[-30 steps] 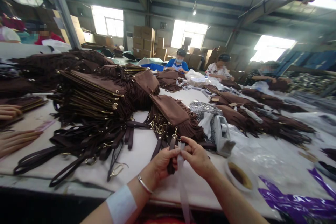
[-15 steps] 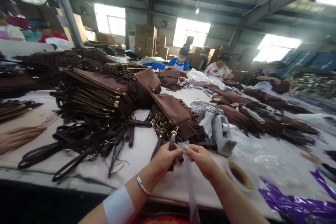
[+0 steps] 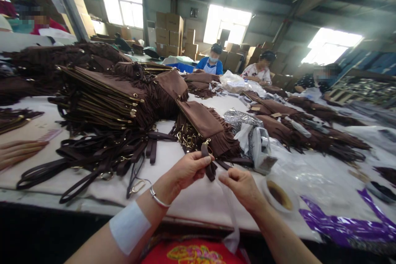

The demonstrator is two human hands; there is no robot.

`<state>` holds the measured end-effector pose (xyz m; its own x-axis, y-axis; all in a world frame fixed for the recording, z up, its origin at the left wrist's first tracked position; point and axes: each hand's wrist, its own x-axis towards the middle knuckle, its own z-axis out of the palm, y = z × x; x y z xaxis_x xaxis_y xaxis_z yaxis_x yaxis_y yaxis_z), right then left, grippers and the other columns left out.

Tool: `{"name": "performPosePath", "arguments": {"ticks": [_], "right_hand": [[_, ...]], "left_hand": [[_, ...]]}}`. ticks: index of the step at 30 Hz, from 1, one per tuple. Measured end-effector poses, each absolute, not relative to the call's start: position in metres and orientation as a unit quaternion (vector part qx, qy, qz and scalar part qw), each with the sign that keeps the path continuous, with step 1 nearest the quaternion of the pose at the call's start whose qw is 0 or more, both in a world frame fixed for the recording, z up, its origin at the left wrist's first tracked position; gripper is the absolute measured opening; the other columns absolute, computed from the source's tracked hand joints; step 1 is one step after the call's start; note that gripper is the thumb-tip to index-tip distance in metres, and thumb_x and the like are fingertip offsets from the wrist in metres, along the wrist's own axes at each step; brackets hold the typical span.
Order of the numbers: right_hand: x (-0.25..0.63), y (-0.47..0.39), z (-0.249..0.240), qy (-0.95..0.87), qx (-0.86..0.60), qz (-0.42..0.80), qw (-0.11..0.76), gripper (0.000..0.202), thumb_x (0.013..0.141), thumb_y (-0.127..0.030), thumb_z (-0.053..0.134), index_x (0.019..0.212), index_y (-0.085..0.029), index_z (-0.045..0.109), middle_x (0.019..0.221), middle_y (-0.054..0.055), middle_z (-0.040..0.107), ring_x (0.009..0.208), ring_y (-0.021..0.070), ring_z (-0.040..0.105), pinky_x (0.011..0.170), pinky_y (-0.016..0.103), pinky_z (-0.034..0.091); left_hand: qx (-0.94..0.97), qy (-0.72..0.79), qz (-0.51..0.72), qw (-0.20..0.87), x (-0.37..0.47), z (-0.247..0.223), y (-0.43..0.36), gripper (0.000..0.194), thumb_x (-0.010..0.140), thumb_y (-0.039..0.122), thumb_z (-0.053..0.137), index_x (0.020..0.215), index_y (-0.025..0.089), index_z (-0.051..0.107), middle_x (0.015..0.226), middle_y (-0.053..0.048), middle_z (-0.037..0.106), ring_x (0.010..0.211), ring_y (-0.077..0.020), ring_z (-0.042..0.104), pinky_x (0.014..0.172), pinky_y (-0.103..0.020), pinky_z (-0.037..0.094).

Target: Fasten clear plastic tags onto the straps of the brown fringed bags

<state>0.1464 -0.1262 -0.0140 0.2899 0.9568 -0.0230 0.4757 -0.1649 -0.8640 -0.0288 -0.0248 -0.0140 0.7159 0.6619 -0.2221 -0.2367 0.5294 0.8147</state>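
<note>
My left hand (image 3: 190,169) is closed on a dark brown leather strap (image 3: 210,170), pinching it between thumb and fingers below its gold clasp. Just to the right, my right hand (image 3: 241,187) pinches a translucent plastic strip (image 3: 231,208), whose loose end hangs past the table edge to my lap. The two hands are a short way apart. Directly beyond them lies a brown fringed bag (image 3: 201,119) on top of others, with several gold clasps (image 3: 185,137) at its near corner.
Left of my hands lie tangled straps (image 3: 123,152) before a tall stack of fringed bags (image 3: 99,95). A tape roll (image 3: 280,195) and purple plastic wrap (image 3: 343,222) are at right, near a tape dispenser (image 3: 261,148). Another person's hand (image 3: 23,152) rests at left; several people sit across the table.
My hands have come apart: the right moved away with the plastic strip, while the left still holds the strap. The strap's end is now folded in the left fingers. The view has tilted down slightly.
</note>
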Motion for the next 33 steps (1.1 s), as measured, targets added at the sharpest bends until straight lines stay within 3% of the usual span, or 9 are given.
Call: {"name": "performPosePath", "arguments": {"ticks": [4,10,13,16,20,25,30,33], "right_hand": [[0.143,-0.129,-0.015,-0.49,-0.694,0.341,0.402,0.029,0.072,-0.045,0.067,0.062,-0.018,0.069,0.055,-0.002,0.051,0.057,0.014,0.044,0.055,0.026,0.033],[0.144,-0.13,-0.019,-0.477,-0.696,0.355,0.403,0.027,0.072,-0.042,0.069,0.061,-0.017,0.069,0.053,-0.002,0.051,0.055,0.0134,0.044,0.053,0.026,0.031],[0.141,-0.128,-0.022,-0.481,-0.678,0.367,0.418,0.024,0.073,-0.04,0.069,0.07,-0.016,0.072,0.062,-0.001,0.059,0.062,0.0155,0.05,0.058,0.026,0.036],[0.138,-0.125,-0.025,-0.494,-0.652,0.362,0.447,0.023,0.075,-0.039,0.07,0.079,-0.016,0.073,0.072,0.001,0.065,0.071,0.0176,0.054,0.065,0.027,0.04],[0.14,-0.126,-0.028,-0.463,-0.634,0.402,0.471,0.032,0.076,-0.045,0.07,0.066,-0.015,0.067,0.061,-0.001,0.056,0.06,0.0128,0.046,0.056,0.025,0.034],[0.145,-0.142,-0.027,-0.352,-0.567,0.557,0.494,0.035,0.074,-0.048,0.072,0.069,-0.014,0.065,0.06,0.0,0.055,0.054,0.01,0.04,0.052,0.023,0.03],[0.144,-0.148,-0.033,-0.365,-0.614,0.541,0.443,0.045,0.073,-0.058,0.068,0.068,-0.014,0.065,0.057,-0.001,0.051,0.052,0.0103,0.036,0.051,0.024,0.025],[0.145,-0.136,-0.037,-0.399,-0.661,0.466,0.434,0.05,0.075,-0.063,0.062,0.061,-0.015,0.062,0.054,-0.001,0.049,0.053,0.0116,0.036,0.051,0.025,0.026]], "left_hand": [[0.453,0.294,0.314,0.781,-0.013,-0.007,-0.027,0.031,0.062,0.037,0.083,0.077,0.013,0.07,0.064,-0.003,0.063,0.05,-0.0092,0.05,0.049,-0.022,0.033],[0.508,0.321,0.34,0.724,-0.011,-0.006,-0.033,0.018,0.066,0.029,0.077,0.073,0.013,0.074,0.065,-0.005,0.067,0.051,-0.0097,0.049,0.051,-0.023,0.036],[0.513,0.318,0.343,0.72,-0.011,-0.011,-0.035,0.016,0.066,0.026,0.077,0.075,0.013,0.075,0.069,-0.005,0.068,0.058,-0.012,0.053,0.057,-0.024,0.041],[0.499,0.305,0.336,0.738,-0.008,-0.02,-0.042,0.019,0.066,0.027,0.078,0.079,0.013,0.075,0.077,-0.006,0.07,0.068,-0.0148,0.057,0.065,-0.025,0.044],[0.435,0.334,0.296,0.782,-0.007,-0.036,-0.045,0.028,0.064,0.034,0.082,0.077,0.011,0.072,0.074,-0.006,0.068,0.064,-0.0126,0.057,0.062,-0.023,0.043],[0.226,0.296,0.205,0.905,0.002,-0.047,-0.017,0.042,0.081,0.052,0.064,0.087,0.011,0.068,0.084,-0.011,0.07,0.074,-0.0168,0.065,0.066,-0.026,0.05],[0.183,0.372,0.303,0.858,0.034,-0.047,0.014,0.018,0.087,0.026,0.06,0.078,0.012,0.064,0.072,-0.007,0.069,0.064,-0.0143,0.064,0.06,-0.024,0.051],[0.198,0.38,0.331,0.841,0.052,-0.044,0.017,0.01,0.083,0.021,0.063,0.078,0.012,0.065,0.073,-0.006,0.069,0.066,-0.0138,0.065,0.06,-0.023,0.05]]}}
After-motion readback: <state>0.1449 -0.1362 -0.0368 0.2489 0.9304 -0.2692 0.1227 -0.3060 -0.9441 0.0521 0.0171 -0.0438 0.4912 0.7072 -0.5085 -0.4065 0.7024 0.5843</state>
